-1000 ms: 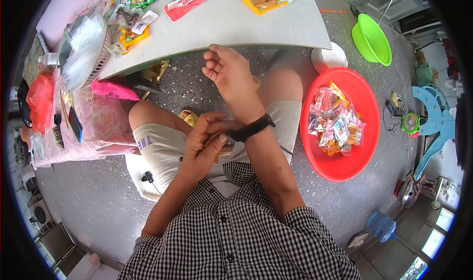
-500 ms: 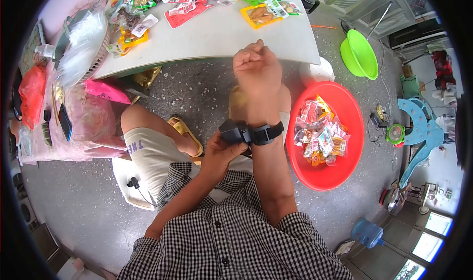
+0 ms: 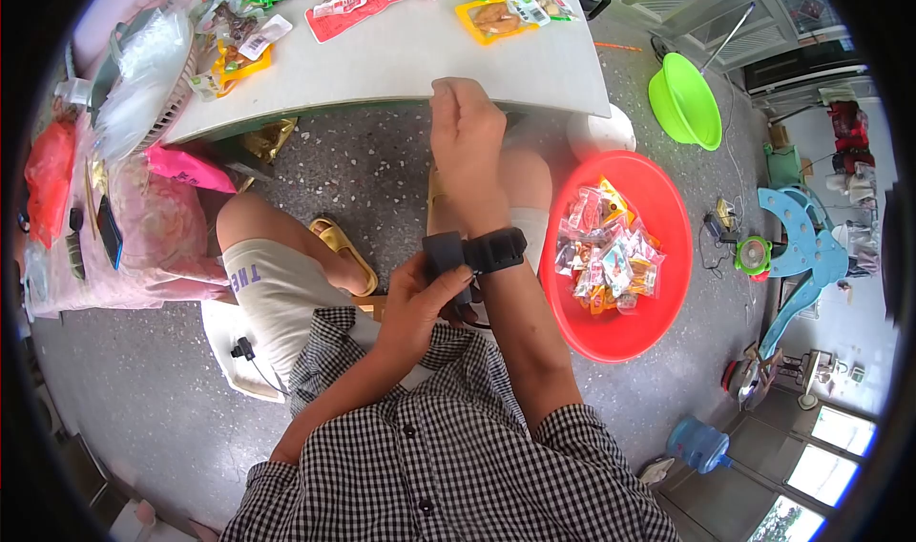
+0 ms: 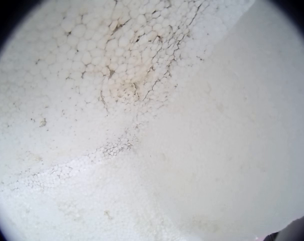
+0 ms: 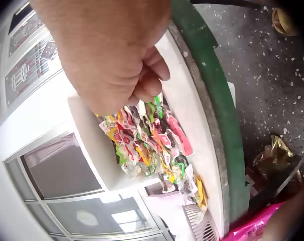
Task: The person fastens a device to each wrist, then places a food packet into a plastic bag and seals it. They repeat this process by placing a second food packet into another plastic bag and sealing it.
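Now the black device (image 3: 442, 253) lies against the left hand's (image 3: 412, 303) thumb.

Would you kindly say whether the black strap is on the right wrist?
On: the black strap visibly crosses the wrist of the right hand.

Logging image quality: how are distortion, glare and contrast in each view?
Head: fisheye bends the flat white tabletop, and bright rectangular window panes wash out; left wrist: white beaded foam nearly fills the picture, mostly low contrast; right wrist: the bare right hand looms large, bright patches glaring on the grey glass pane.
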Action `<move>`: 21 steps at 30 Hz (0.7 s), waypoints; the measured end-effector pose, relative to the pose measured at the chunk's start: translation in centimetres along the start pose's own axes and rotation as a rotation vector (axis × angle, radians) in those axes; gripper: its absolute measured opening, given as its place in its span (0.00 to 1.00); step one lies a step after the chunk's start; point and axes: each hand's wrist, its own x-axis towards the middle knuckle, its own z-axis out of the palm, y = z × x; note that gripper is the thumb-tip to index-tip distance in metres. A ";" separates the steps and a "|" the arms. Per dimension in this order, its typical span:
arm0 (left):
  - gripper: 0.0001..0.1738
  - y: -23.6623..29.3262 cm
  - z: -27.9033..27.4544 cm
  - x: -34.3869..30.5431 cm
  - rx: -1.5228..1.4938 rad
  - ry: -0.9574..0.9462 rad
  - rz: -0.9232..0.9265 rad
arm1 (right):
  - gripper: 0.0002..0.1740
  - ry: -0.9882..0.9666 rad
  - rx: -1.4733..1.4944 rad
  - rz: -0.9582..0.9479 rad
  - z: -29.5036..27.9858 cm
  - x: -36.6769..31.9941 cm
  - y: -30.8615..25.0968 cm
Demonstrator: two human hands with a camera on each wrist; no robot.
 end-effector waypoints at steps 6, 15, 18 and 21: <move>0.21 -0.3 2.0 -0.4 0.182 -0.036 0.305 | 0.08 0.006 1.363 0.709 -2.4 1.1 0.0; 0.25 -0.3 2.3 -0.9 0.359 -0.140 0.196 | 0.07 -0.032 1.823 0.745 -3.7 0.8 1.8; 0.26 -0.3 2.4 -1.0 0.362 -0.136 0.185 | 0.08 -0.014 1.885 0.764 -3.6 0.5 2.3; 0.28 -0.1 2.6 -1.2 0.373 -0.137 0.178 | 0.08 0.019 1.919 0.794 -3.4 0.2 2.8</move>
